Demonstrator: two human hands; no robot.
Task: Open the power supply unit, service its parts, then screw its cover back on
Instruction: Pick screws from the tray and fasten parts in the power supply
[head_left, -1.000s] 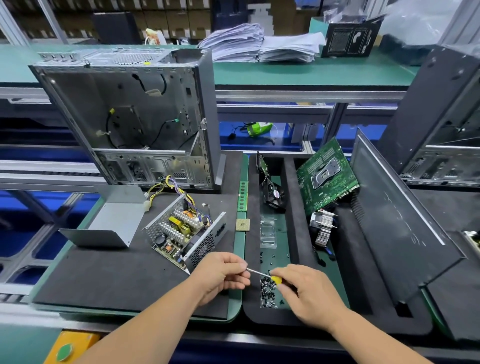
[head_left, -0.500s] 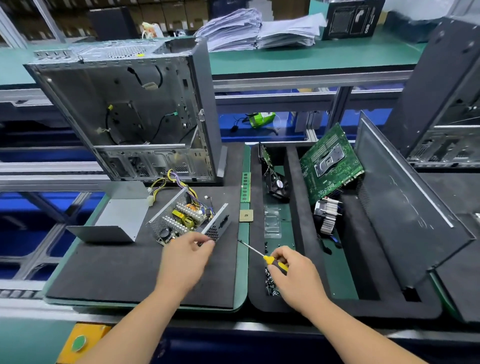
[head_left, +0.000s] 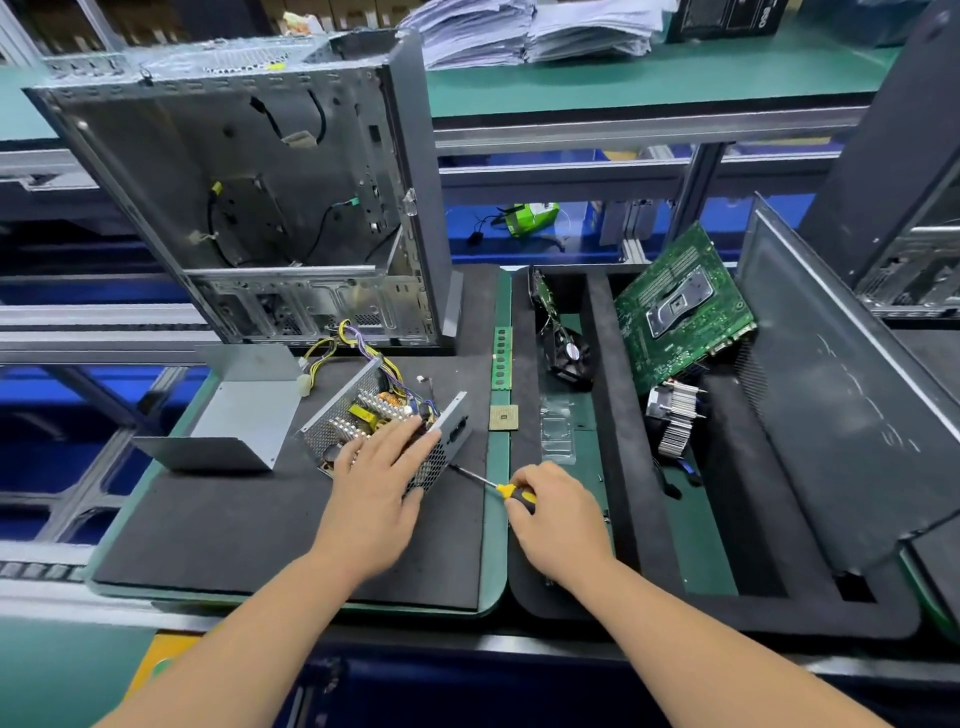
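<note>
A person stands at a workbench, both bare forearms reaching forward. On a black foam mat (head_left: 208, 530) sits the opened power supply unit (head_left: 387, 434), its circuit board, coils and coloured wires exposed. The left hand (head_left: 376, 480) lies over the top of the unit, fingers spread and fairly straight, pressing on it rather than curling round it. The right hand (head_left: 558, 512) grips a yellow-and-black screwdriver (head_left: 498, 488), fingers wrapped round the handle, with the metal tip pointing left and meeting the lower corner of the unit's perforated side. Just left of the unit, on the same mat, rests its bent grey metal cover (head_left: 236, 423), removed and lying apart. Behind them stands an empty computer case (head_left: 249, 192) with its side open. To the right, a black foam tray (head_left: 613, 415) holds a green motherboard (head_left: 683, 304) leaning upright, a small fan (head_left: 566, 356) and a finned heatsink (head_left: 675, 418).
</note>
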